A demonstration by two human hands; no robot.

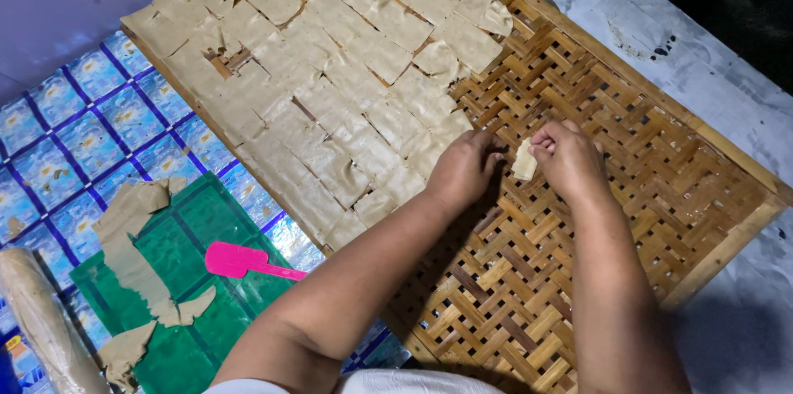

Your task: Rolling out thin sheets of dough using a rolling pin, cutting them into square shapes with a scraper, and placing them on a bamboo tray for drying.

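right hand [568, 159] fingers pinch dough piece [524, 160] | left hand [464, 169] clenched | dough squares [330, 72] beside

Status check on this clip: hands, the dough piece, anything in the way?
Left hand and right hand pinch one dough square over woven tray. Laid squares alongside. Nothing obstructing.

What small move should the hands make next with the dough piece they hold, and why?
Probably lay the dough piece, pinched between the left hand and right hand, onto the bare woven tray beside the rows of dough squares, which end right there.
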